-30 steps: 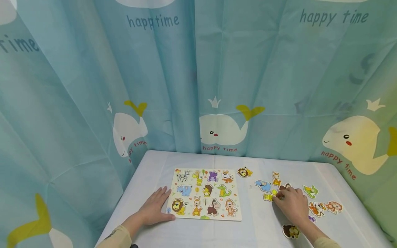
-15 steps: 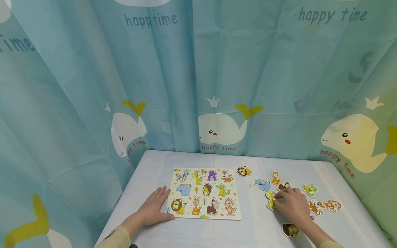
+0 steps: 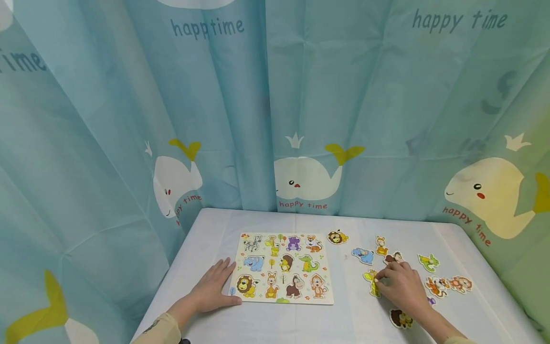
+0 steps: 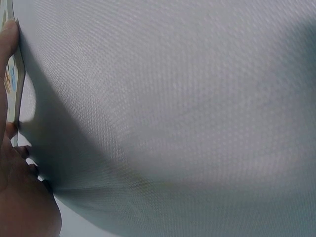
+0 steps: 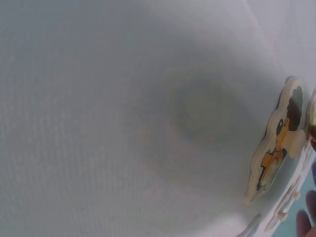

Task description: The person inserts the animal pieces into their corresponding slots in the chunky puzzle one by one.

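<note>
The giraffe piece (image 3: 372, 283) is yellow, the board (image 3: 301, 301) cream with multicoloured animal pictures, the curtain (image 3: 318, 95) blue with whale motifs.

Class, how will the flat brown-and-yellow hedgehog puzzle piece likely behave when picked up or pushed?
The hedgehog piece looks stiff: its thick pale edge suggests wood. Its raised pale knob should probably make lifting easy. Lying flat on the white cloth-textured tabletop, it would likely slide rather than roll.

A: What's on the white table (image 3: 352, 320)?
B: Puzzle board (image 3: 305, 301), flat. Right of it: lion piece (image 3: 337, 237), then elephant piece (image 3: 363, 256), kangaroo piece (image 3: 381, 246).
A: Others?
B: Green piece (image 3: 428, 263), tiger piece (image 3: 437, 286), monkey piece (image 3: 460, 284) farther right; hedgehog piece (image 3: 401, 319) at near side.
</note>
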A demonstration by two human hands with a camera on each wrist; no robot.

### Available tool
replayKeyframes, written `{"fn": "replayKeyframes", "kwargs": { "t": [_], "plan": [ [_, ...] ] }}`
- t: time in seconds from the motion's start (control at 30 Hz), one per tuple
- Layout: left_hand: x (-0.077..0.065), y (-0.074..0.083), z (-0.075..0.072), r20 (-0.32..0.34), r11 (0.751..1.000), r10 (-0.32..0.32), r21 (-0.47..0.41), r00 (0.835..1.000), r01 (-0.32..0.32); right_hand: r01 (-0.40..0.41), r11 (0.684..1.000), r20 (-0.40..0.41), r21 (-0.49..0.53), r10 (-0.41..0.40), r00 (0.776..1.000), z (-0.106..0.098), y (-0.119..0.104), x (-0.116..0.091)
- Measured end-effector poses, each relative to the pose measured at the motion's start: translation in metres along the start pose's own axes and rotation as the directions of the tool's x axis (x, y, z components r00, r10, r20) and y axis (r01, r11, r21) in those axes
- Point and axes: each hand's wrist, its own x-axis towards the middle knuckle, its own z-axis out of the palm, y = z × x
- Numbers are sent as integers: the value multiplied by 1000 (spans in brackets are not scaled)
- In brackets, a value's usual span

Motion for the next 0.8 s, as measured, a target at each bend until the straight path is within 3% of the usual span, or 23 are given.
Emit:
{"fn": "replayKeyframes", "kwargs": {
  "t": [0.4,0.67,0.8],
  "plan": [
    [0,1,-1,1,1000,0,5,1000,0,-172,981,79,89,165,983,-1,-2,-3],
    [1,0,-1,8,1000,4,-2,1000,-4,-370,907,206,201,330,921,-1,-5,-2],
    [1,0,-1,10,1000,3,3,1000,-3,-399,887,213,230,354,910,-1,-7,-2]
  ]
}}
